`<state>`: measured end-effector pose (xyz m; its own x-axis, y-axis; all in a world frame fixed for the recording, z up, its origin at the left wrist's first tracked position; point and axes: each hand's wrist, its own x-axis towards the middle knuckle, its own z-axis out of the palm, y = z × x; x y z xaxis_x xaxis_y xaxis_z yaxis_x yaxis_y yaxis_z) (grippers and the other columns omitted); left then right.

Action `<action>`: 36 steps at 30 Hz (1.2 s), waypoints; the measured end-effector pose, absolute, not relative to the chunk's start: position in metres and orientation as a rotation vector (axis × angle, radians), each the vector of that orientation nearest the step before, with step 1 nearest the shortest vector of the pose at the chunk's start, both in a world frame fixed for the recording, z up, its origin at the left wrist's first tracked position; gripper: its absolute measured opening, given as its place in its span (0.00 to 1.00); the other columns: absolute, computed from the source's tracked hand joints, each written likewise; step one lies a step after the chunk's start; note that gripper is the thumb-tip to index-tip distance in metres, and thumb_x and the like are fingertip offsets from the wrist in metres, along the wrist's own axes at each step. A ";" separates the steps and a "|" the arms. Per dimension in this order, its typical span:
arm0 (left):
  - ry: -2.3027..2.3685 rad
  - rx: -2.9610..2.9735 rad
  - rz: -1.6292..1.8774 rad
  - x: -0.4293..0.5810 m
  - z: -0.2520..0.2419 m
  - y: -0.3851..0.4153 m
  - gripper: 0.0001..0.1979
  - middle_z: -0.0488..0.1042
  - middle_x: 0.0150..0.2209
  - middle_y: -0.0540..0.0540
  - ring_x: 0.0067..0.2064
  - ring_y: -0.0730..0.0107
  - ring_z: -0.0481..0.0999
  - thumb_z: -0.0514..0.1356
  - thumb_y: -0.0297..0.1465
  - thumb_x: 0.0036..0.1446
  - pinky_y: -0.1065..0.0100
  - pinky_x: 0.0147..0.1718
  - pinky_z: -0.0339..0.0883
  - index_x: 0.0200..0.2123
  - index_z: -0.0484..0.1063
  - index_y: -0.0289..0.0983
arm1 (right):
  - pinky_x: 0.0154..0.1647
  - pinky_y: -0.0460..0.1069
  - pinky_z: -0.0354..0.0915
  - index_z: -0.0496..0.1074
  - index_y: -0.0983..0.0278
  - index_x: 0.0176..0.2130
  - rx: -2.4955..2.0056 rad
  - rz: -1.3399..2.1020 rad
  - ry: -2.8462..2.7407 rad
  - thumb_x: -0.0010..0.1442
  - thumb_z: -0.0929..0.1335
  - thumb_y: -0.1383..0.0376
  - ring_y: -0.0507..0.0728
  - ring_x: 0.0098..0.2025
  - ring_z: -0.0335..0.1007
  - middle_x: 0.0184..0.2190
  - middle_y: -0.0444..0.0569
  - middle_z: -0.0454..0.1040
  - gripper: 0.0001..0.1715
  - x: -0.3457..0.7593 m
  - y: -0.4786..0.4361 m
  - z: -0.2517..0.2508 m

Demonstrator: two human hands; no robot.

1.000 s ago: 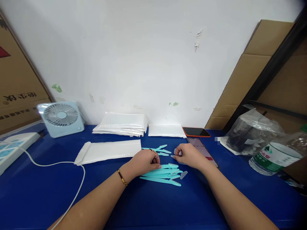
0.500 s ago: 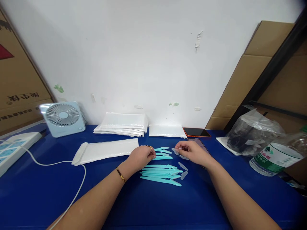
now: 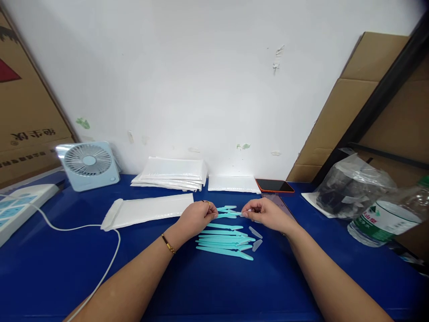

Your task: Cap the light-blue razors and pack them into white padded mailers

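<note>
My left hand (image 3: 200,216) is closed on the handle of a teal eyebrow razor (image 3: 229,215), whose blade end points right. With a thumb-and-finger pinch, my right hand (image 3: 263,213) has a small clear blade cap (image 3: 240,213) at that razor's tip; whether the cap is seated is hidden by the fingers. Another teal razor (image 3: 227,207) lies just beyond it. Nearer to me, several more eyebrow razors (image 3: 221,239) lie side by side, blade ends to the right. Two loose clear caps, an upper cap (image 3: 255,232) and a lower cap (image 3: 257,245), rest beside them.
A white padded mailer (image 3: 150,211) lies left of my hands, with stacked mailers (image 3: 172,170) behind. Two phones, one red-edged (image 3: 275,185) and one darker (image 3: 278,201), lie near my right hand. A fan (image 3: 90,165), white cable (image 3: 114,259) and water bottle (image 3: 382,223) flank the area.
My right hand has brought the clear cap leftward to the razor's tip. The held razor now shows apart from the one nearer me, which lies on the table.
</note>
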<state>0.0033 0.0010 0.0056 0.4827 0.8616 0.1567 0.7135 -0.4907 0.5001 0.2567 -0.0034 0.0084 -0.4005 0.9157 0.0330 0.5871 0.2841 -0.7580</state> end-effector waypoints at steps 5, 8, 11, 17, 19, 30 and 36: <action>1.295 2.430 0.556 0.007 0.003 0.000 0.09 0.73 0.30 0.50 0.32 0.72 0.70 0.51 0.33 0.56 0.72 0.30 0.59 0.31 0.70 0.39 | 0.24 0.44 0.57 0.74 0.65 0.34 -1.298 0.826 -2.122 0.53 0.65 0.55 0.50 0.24 0.60 0.24 0.45 0.69 0.17 0.239 -0.007 0.007; 1.352 2.482 0.571 0.006 0.004 -0.001 0.08 0.73 0.35 0.49 0.36 0.69 0.71 0.53 0.32 0.55 0.70 0.34 0.60 0.35 0.70 0.39 | 0.28 0.46 0.59 0.74 0.63 0.36 -1.356 0.626 -2.130 0.52 0.66 0.56 0.52 0.28 0.63 0.30 0.47 0.71 0.16 0.244 -0.009 0.012; 1.326 2.545 0.553 0.005 0.007 -0.003 0.10 0.72 0.38 0.49 0.39 0.67 0.70 0.57 0.36 0.51 0.70 0.35 0.60 0.37 0.71 0.41 | 0.27 0.46 0.59 0.74 0.62 0.32 -1.448 0.588 -2.189 0.49 0.68 0.56 0.52 0.27 0.63 0.27 0.46 0.71 0.13 0.261 -0.011 0.018; 1.203 2.612 0.317 0.003 0.008 -0.002 0.07 0.73 0.29 0.51 0.31 0.70 0.70 0.58 0.37 0.51 0.71 0.29 0.57 0.29 0.73 0.41 | 0.21 0.44 0.54 0.74 0.62 0.25 -1.540 0.792 -2.419 0.42 0.71 0.61 0.51 0.23 0.63 0.21 0.44 0.71 0.08 0.276 -0.013 0.013; 1.197 2.636 0.309 0.003 0.007 0.000 0.06 0.74 0.27 0.51 0.29 0.71 0.70 0.58 0.36 0.51 0.71 0.28 0.57 0.28 0.73 0.41 | 0.21 0.44 0.55 0.74 0.62 0.25 -1.528 0.775 -2.423 0.43 0.70 0.62 0.51 0.23 0.64 0.22 0.44 0.72 0.06 0.271 -0.013 0.010; 1.224 2.823 0.311 0.002 0.008 0.000 0.10 0.74 0.24 0.50 0.26 0.71 0.70 0.51 0.29 0.50 0.70 0.28 0.56 0.24 0.71 0.39 | 0.25 0.45 0.57 0.74 0.62 0.26 -1.410 0.560 -2.411 0.49 0.66 0.67 0.52 0.26 0.66 0.25 0.45 0.73 0.05 0.255 -0.014 0.010; 1.234 2.814 0.306 0.001 0.004 0.004 0.11 0.74 0.25 0.49 0.26 0.71 0.70 0.51 0.31 0.52 0.70 0.28 0.56 0.24 0.71 0.39 | 0.27 0.45 0.58 0.75 0.61 0.28 -1.366 0.504 -2.429 0.50 0.65 0.70 0.52 0.26 0.65 0.26 0.45 0.73 0.09 0.249 -0.013 0.008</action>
<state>0.0010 0.0041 0.0044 0.6614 0.7330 0.1591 0.7224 -0.6796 0.1280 0.2492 -0.0125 0.0078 -0.4981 0.8621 0.0935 0.7537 0.4837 -0.4450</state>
